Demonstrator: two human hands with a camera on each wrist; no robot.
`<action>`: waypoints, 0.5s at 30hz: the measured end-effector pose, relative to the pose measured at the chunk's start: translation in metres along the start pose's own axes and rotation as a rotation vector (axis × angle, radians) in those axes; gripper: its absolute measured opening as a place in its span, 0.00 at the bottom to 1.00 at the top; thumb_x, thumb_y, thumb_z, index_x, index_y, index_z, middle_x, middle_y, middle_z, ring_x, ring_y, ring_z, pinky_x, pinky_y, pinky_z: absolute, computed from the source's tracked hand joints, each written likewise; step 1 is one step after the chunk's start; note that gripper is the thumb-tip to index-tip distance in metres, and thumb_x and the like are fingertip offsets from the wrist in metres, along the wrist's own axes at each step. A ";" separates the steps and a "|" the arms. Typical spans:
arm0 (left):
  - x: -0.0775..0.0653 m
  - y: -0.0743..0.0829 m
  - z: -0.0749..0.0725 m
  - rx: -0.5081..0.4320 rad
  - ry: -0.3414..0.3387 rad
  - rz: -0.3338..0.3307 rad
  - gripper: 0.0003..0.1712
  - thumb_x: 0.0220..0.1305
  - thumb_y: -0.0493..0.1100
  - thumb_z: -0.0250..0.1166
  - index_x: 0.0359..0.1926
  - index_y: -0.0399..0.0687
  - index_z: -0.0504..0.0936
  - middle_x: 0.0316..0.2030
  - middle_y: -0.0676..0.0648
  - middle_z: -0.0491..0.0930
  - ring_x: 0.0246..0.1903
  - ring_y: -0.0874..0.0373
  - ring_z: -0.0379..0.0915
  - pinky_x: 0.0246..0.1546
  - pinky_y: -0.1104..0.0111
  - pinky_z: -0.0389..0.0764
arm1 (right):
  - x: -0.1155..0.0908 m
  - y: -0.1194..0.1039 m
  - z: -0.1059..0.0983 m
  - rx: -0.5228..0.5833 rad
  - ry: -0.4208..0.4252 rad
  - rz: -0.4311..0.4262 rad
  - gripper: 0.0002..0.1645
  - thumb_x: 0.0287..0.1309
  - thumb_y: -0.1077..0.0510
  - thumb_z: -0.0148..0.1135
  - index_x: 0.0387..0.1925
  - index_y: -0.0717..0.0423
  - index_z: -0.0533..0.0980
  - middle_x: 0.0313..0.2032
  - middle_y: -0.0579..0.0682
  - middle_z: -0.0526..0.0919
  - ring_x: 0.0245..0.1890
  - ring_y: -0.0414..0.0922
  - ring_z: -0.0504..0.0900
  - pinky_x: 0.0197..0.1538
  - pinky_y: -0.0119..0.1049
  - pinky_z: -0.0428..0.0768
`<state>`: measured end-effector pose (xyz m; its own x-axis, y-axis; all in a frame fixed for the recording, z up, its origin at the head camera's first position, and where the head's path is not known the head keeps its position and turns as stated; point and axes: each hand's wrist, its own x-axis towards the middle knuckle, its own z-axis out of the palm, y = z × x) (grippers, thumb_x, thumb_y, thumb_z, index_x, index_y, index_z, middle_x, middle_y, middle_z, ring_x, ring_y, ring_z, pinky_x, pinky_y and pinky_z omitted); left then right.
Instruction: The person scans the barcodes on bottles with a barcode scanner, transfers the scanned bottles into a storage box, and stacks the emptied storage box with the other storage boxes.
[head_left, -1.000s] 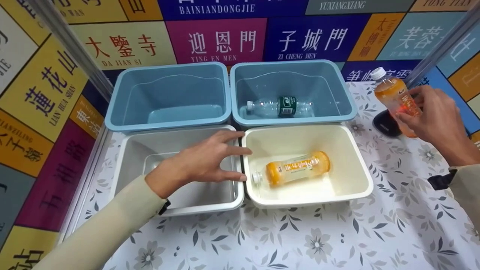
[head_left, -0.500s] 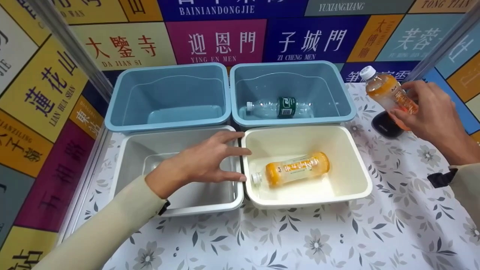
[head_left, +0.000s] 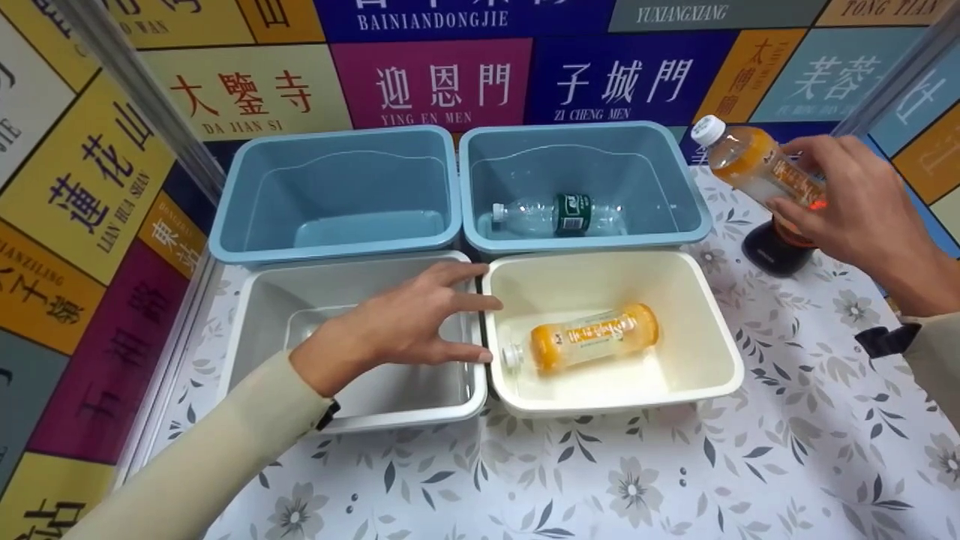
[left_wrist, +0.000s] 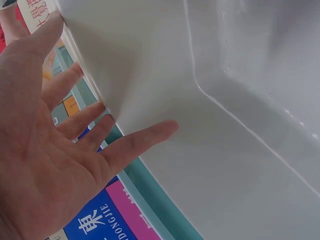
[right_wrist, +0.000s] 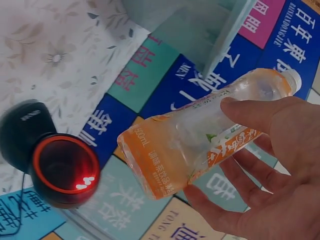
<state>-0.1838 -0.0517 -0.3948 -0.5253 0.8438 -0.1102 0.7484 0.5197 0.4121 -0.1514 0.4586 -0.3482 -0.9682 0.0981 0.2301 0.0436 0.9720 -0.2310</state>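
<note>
My right hand point(head_left: 862, 206) grips an orange-labelled plastic drink bottle point(head_left: 757, 161) with a white cap, tilted with its cap up and to the left. In the right wrist view, thumb and fingers hold the bottle point(right_wrist: 200, 135) by its sides, base toward a black device point(right_wrist: 65, 167) with a red-lit round window. My left hand point(head_left: 420, 315) reaches over the grey bin point(head_left: 360, 424), fingers spread, fingertips at the rims where it meets the cream bin point(head_left: 615, 407). A similar orange-labelled bottle point(head_left: 596, 337) lies in the cream bin. In the left wrist view the hand point(left_wrist: 55, 145) holds nothing.
Behind stand two blue bins. The right blue bin point(head_left: 585, 244) holds a clear bottle point(head_left: 574, 214) with a green label; the left blue bin point(head_left: 337, 253) is beside it. A flower-patterned cloth point(head_left: 570, 480) covers the table. Printed panels point(head_left: 442, 82) rise behind.
My right hand has carried the bottle left and slightly up, and the bottle leans further over, above the black device. My left hand stays where it was.
</note>
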 end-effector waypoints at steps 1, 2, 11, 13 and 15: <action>0.000 0.000 0.000 0.000 -0.001 -0.002 0.40 0.66 0.69 0.73 0.76 0.65 0.78 0.84 0.41 0.60 0.83 0.41 0.55 0.79 0.43 0.69 | 0.001 -0.003 -0.002 -0.001 0.000 -0.013 0.38 0.72 0.61 0.68 0.77 0.62 0.65 0.62 0.73 0.70 0.61 0.73 0.69 0.61 0.78 0.76; 0.000 0.000 0.000 0.000 -0.002 -0.003 0.40 0.66 0.69 0.73 0.76 0.65 0.78 0.84 0.42 0.60 0.83 0.41 0.55 0.79 0.43 0.69 | 0.001 -0.006 -0.003 -0.001 -0.002 -0.023 0.38 0.71 0.61 0.68 0.77 0.62 0.65 0.63 0.73 0.70 0.61 0.73 0.69 0.62 0.78 0.76; -0.001 0.000 -0.001 0.008 0.014 0.019 0.40 0.66 0.69 0.73 0.75 0.63 0.79 0.83 0.39 0.62 0.83 0.41 0.56 0.79 0.45 0.69 | 0.009 -0.037 -0.011 0.016 0.012 -0.093 0.39 0.69 0.63 0.71 0.77 0.59 0.68 0.65 0.71 0.73 0.64 0.71 0.70 0.68 0.76 0.73; -0.001 0.000 0.000 0.009 0.016 0.020 0.40 0.67 0.68 0.74 0.75 0.62 0.79 0.83 0.39 0.62 0.83 0.41 0.56 0.79 0.46 0.70 | 0.010 -0.043 -0.012 0.013 0.014 -0.115 0.40 0.68 0.63 0.72 0.77 0.58 0.68 0.66 0.70 0.73 0.64 0.71 0.71 0.68 0.76 0.74; -0.001 0.000 0.000 0.015 0.017 0.022 0.40 0.67 0.68 0.73 0.75 0.62 0.79 0.83 0.38 0.62 0.82 0.41 0.57 0.79 0.47 0.70 | 0.011 -0.049 -0.012 0.007 0.009 -0.131 0.40 0.68 0.63 0.72 0.77 0.58 0.68 0.66 0.70 0.73 0.65 0.71 0.71 0.68 0.75 0.74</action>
<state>-0.1837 -0.0526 -0.3946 -0.5155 0.8526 -0.0855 0.7657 0.5032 0.4007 -0.1613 0.4147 -0.3226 -0.9632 -0.0276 0.2675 -0.0849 0.9751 -0.2050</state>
